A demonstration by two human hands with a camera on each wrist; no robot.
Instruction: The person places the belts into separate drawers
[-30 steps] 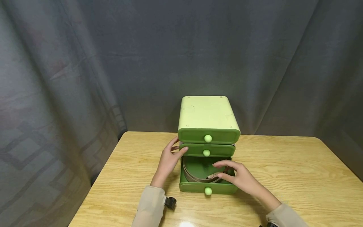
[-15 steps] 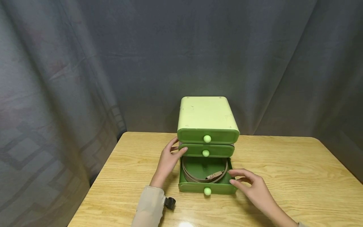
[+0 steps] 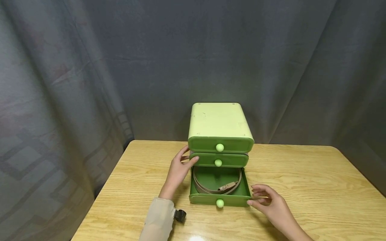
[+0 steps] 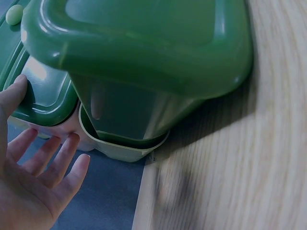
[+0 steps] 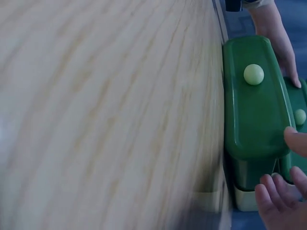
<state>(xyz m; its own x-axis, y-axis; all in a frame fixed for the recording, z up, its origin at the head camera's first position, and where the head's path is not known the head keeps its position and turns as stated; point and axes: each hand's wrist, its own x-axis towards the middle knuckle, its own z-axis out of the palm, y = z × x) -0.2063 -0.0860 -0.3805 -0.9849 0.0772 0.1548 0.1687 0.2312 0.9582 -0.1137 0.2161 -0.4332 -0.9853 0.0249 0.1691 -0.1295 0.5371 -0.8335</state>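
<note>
A small drawer cabinet (image 3: 220, 120) has a pale yellow-green body and three green drawers with round knobs. Its bottom drawer (image 3: 205, 199) is pulled out and holds a coiled brown belt (image 3: 208, 190) with a tan end piece. My left hand (image 3: 178, 170) rests at the cabinet's left side, thumb on the face of the middle drawer (image 3: 232, 160), fingers extended along the side. In the left wrist view those fingers are spread. At the bottom drawer's front right corner is my right hand (image 3: 272, 204), thumb tip by the edge, fingers loosely bent, holding nothing visible.
The cabinet stands on a light wooden table (image 3: 301, 174), toward its back edge. A dark grey curtain (image 3: 169, 67) hangs behind and along both sides. The top drawer (image 3: 235, 145) is pushed in; the middle one sits slightly out.
My right hand has withdrawn from over the belt, moving right and toward me to the bottom drawer's front right corner. The belt stays in the drawer. My left hand has not moved.
</note>
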